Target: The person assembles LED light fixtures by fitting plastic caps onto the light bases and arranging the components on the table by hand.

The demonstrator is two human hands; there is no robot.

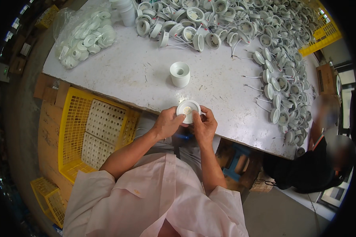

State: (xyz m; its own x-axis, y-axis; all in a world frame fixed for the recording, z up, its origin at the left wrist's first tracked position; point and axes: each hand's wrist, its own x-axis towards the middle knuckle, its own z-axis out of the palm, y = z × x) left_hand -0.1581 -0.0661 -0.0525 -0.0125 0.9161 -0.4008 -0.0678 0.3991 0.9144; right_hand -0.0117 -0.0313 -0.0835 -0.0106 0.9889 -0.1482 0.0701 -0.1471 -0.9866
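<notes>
Between both hands, just over the near table edge, is a round white lamp housing with a yellowish dotted LED disc at its centre. My left hand grips its left side, thumb on the rim. My right hand closes on the right side, its thumb pressing near the disc. The undersides of the fingers are hidden. Beyond the hands a short stack of white rings stands upright on the table.
A large heap of white lamp housings with wires spreads over the far and right table. A clear bag of white rings lies far left, beside stacked white cups. Yellow crate holds perforated white trays. Another person sits at right.
</notes>
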